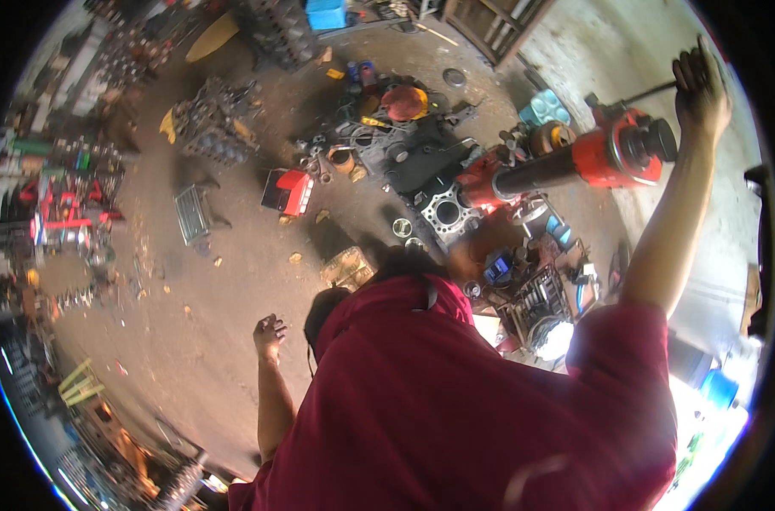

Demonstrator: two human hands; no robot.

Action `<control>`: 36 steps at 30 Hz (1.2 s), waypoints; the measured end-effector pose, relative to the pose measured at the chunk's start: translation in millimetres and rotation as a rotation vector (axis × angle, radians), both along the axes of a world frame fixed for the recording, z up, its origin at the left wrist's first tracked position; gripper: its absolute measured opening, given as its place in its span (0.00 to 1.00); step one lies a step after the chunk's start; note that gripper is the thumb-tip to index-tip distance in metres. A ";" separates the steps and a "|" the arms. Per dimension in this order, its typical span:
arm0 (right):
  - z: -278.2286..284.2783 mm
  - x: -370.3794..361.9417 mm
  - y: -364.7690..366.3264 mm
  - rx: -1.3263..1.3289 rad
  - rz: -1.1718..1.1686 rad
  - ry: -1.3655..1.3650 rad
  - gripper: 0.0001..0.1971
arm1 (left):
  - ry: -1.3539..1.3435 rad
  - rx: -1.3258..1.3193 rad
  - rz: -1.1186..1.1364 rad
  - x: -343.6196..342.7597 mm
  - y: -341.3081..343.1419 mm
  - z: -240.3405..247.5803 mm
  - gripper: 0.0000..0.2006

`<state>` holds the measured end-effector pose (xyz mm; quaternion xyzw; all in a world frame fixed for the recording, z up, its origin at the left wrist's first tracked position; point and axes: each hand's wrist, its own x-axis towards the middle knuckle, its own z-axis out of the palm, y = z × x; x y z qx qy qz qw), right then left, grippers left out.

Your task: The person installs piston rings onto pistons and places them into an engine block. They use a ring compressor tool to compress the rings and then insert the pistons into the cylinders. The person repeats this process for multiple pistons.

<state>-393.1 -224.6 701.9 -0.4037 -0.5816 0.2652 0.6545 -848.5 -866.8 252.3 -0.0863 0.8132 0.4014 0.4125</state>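
The person wore a plain maroon T-shirt of soft, matte cloth. Its right sleeve was short and loose, ending above the elbow in a straight edge. Near the far edge of the shirt ran a small, dark, curved mark, too small to identify, and lower down a faint pale streak, perhaps print or glare. Black clothing showed beyond the shirt, with a thin dark cord beside it. Both forearms were uncovered, and the left hand and right hand wore no gloves.

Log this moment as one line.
right hand: at lever by red machine | left hand: nothing visible held | floor: red box
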 end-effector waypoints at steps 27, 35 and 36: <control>-326.2 -99.0 -490.3 -1.229 -0.145 -0.531 0.25 | 0.097 -0.168 -1.331 -226.6 221.6 -40.6 0.14; -437.0 -116.7 -504.8 -1.451 0.346 -0.698 0.20 | 0.113 0.091 -1.796 -41.2 289.4 -11.4 0.12; -444.6 -118.2 -509.7 -1.474 0.374 -0.761 0.18 | 0.138 0.066 -1.886 -21.1 292.0 -1.8 0.13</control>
